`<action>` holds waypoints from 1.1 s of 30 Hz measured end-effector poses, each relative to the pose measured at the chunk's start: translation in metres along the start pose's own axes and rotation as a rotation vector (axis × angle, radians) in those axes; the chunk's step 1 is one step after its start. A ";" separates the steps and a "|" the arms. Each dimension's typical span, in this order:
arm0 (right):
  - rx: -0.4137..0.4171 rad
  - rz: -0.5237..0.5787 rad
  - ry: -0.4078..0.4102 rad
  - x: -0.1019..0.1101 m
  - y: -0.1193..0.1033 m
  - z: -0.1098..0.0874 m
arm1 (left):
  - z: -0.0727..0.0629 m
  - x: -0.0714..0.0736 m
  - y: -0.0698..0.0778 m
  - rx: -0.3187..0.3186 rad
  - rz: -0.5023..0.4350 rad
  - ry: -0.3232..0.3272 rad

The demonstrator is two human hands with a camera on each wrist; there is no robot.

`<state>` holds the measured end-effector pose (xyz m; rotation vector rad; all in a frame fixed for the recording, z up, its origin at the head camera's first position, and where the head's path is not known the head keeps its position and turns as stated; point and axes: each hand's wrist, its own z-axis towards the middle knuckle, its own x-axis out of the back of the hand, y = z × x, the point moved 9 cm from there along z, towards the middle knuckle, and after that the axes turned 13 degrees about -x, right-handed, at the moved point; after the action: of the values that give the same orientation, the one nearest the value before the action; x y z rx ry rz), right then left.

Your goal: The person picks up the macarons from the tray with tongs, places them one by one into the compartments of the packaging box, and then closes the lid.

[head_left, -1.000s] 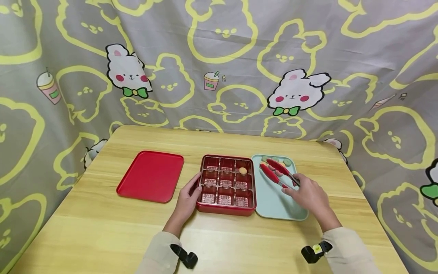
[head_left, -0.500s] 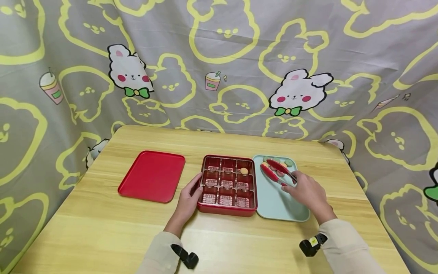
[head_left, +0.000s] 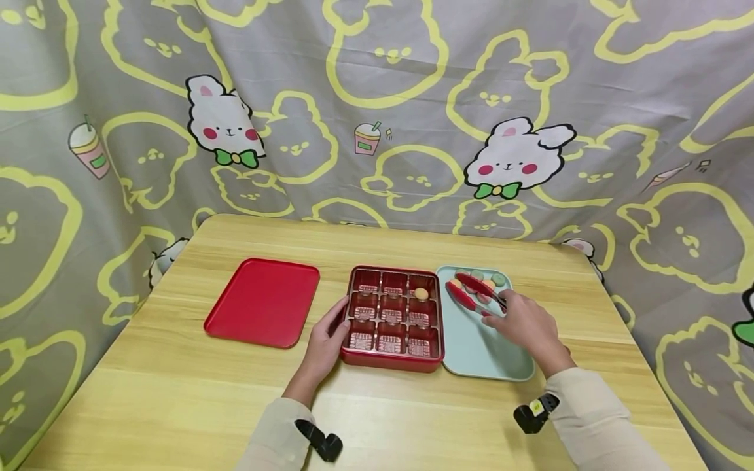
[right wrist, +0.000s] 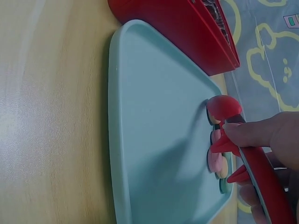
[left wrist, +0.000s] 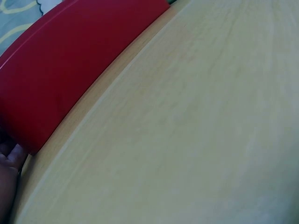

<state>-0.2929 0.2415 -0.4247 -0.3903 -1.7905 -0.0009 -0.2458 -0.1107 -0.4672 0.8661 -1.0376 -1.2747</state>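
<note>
My left hand (head_left: 323, 340) grips the left side of a red box (head_left: 391, 362), with thumb and fingers at its rim. A divided insert fills the box. One small round yellow-orange macaron (head_left: 421, 294) sits in its back right compartment. My right hand (head_left: 530, 324) holds red-tipped tongs (head_left: 463, 298) over a pale green tray (head_left: 471, 356). Their spread tips are right at several pink, yellow and green macarons (right wrist: 215, 158) at the tray's far end. In the left wrist view, only part of the left hand (left wrist: 13, 158) shows beside the red box wall (left wrist: 70, 70).
A flat red lid (head_left: 262, 304) lies on the wooden table (head_left: 194, 399) left of the box. The tray stands close against the box's right side. A curtain printed with bears (head_left: 406, 170) hangs behind the table.
The tongs have shifted only slightly among the macarons, and the right forearm has moved a little forward. The left hand and the box hold still.
</note>
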 end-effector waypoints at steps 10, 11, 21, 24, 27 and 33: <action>-0.006 -0.005 -0.023 -0.004 0.000 -0.001 | 0.000 0.000 0.001 -0.002 -0.005 -0.001; -0.006 -0.004 -0.022 -0.004 0.001 -0.001 | 0.000 -0.001 0.001 -0.001 -0.006 -0.001; 0.026 0.041 0.038 0.010 0.001 -0.007 | -0.001 -0.001 0.000 0.004 -0.015 -0.003; 0.045 0.055 0.074 0.019 -0.002 -0.010 | -0.001 -0.001 0.001 0.007 -0.012 -0.002; 0.058 0.058 0.109 0.027 -0.006 -0.013 | 0.000 -0.001 0.002 0.005 -0.010 -0.001; 0.091 0.062 0.143 0.037 -0.019 -0.020 | 0.000 0.000 0.001 0.002 -0.005 -0.001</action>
<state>-0.2871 0.2287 -0.3807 -0.3711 -1.6310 0.0937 -0.2450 -0.1102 -0.4666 0.8706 -1.0383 -1.2786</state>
